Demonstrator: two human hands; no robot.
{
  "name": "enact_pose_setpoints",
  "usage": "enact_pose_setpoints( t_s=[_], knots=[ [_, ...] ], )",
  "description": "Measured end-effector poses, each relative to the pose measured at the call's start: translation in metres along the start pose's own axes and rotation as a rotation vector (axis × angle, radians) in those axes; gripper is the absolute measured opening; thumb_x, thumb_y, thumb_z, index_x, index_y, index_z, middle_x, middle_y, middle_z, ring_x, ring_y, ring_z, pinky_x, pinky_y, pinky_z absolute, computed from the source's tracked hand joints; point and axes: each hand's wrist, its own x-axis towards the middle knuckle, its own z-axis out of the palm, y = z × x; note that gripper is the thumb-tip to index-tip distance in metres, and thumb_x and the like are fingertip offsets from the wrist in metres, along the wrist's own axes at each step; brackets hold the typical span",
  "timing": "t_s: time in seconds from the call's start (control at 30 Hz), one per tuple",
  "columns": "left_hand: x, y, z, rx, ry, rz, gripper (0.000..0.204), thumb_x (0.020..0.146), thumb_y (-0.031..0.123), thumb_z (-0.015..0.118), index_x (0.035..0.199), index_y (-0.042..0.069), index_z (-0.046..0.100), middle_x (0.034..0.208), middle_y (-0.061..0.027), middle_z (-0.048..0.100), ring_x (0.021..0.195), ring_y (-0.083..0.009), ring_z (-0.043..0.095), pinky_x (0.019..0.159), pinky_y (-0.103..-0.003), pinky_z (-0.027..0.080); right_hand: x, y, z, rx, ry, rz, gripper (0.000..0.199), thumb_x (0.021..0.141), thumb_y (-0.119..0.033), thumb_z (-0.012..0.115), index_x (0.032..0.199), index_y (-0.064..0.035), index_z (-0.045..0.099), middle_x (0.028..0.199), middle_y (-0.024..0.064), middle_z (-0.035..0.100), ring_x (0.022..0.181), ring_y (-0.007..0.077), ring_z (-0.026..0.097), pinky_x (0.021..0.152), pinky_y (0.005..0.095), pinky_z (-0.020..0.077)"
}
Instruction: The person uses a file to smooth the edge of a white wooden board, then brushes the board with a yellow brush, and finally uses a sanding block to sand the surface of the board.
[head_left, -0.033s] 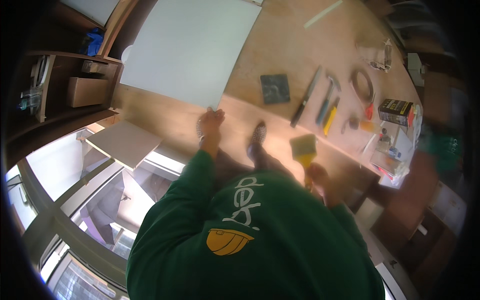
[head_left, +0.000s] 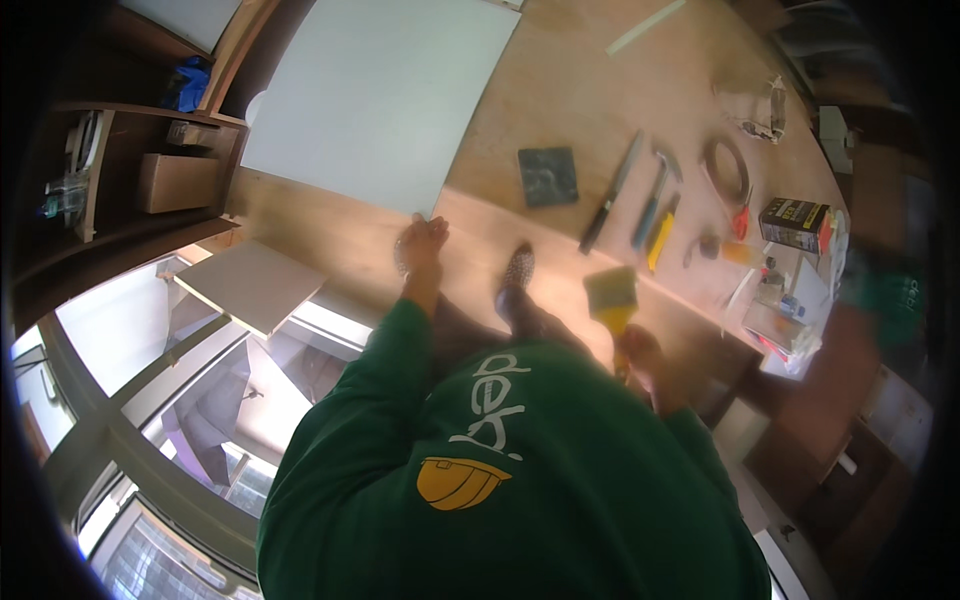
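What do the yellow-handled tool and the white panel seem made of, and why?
Yellow-handled tool: handle perhaps satin plastic or painted wood, given its even colour; blurred head unclear. White panel: possibly laminated board, smooth, matte, judging by its plain surface.

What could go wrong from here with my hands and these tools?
The white panel might shift, with only your left hand at one corner. The brush in your right hand might drop if the grip loosens. The black-handled tool, its handle near the edge of the table, might be knocked off.
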Motion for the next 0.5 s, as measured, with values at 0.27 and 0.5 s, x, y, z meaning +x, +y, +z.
enact_pose_setpoints(
  t_s=[0.27,0.5],
  knots=[
    [-0.006,-0.010,0.019,-0.183,0.130,0.059,0.044,0.109,0.027,0.050,0.135,-0.008,0.046,0.121,-0.0254,0.068,0.106,-0.0358,0.071,0.090,-0.044,0.061,0.007,0.019,-0.079,-0.005,-0.032,-0.050,0.013,0.100,-0.017,0.064,0.095,-0.0050,0.063,0.077,0.0020,0.060,0.066,0.0116,0.056,0.059,0.0285,0.0455],
    [0.009,-0.029,-0.007,0.106,0.064,0.183,0.035,0.105,0.019,0.056,0.130,-0.005,0.052,0.119,-0.0197,0.071,0.102,-0.0295,0.073,0.084,-0.039,0.061,0.015,0.028,-0.101,0.031,-0.083,-0.039,0.014,0.100,-0.017,0.064,0.094,-0.0051,0.063,0.077,0.0021,0.059,0.066,0.0109,0.055,0.058,0.0278,0.0454]
  ],
)
